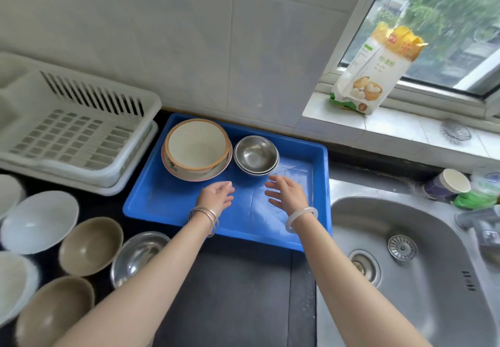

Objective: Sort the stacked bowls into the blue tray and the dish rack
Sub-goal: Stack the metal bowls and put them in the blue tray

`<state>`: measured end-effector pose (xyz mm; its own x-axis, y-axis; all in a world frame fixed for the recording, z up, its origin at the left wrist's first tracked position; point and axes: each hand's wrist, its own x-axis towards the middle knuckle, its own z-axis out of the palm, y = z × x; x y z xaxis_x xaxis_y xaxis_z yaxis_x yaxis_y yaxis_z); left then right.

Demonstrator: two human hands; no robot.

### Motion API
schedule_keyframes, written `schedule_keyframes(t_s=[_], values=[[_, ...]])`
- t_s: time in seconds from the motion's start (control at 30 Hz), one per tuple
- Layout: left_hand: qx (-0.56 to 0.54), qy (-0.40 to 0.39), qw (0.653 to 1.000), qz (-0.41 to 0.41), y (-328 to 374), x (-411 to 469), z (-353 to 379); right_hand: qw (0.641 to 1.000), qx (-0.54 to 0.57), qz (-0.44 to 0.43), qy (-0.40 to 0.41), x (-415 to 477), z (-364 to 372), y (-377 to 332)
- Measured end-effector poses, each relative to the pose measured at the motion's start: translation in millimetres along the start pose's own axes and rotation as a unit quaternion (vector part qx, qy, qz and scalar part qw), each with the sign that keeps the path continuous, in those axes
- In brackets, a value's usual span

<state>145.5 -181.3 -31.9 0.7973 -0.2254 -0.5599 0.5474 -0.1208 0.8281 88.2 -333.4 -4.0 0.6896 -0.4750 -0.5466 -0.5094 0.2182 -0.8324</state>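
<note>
Head view cuts off the loose bowls [38, 222] at the left edge, and the left forearm hides part of a metal bowl [135, 254] on the counter. The blue tray [167, 211] lies long side left to right, just right of the dish rack [81, 135]. In its far half two stacks sit mouth-up: ceramic bowls [197, 147] and, just to their right, steel bowls [255, 154]. The left hand [216, 197] and right hand [286, 193] hover over its near half, fingers loosely spread, holding nothing.

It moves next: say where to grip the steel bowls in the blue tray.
Likely best: pinch the near rim of the steel bowls from above with the right hand: they sit upright, mouths open, and the ceramic bowls crowd their left side.
</note>
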Motion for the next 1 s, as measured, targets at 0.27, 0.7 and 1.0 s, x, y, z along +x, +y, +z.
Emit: schedule_keyframes(t_s=[0.27,0.7,1.0], values=[[0.097,0.094,0.991,0.024,-45.1,-93.7,-91.7,0.983,-0.092,0.010,-0.156,-78.6,49.4,45.3],[0.321,0.225,0.920,0.018,-108.2,-150.4,-180.9,0.943,-0.254,0.072,-0.202,-90.2,146.2,112.4],[0.395,0.175,0.902,0.008,-105.9,-141.8,-184.3,0.968,-0.201,0.068,-0.132,-86.5,126.1,117.3]])
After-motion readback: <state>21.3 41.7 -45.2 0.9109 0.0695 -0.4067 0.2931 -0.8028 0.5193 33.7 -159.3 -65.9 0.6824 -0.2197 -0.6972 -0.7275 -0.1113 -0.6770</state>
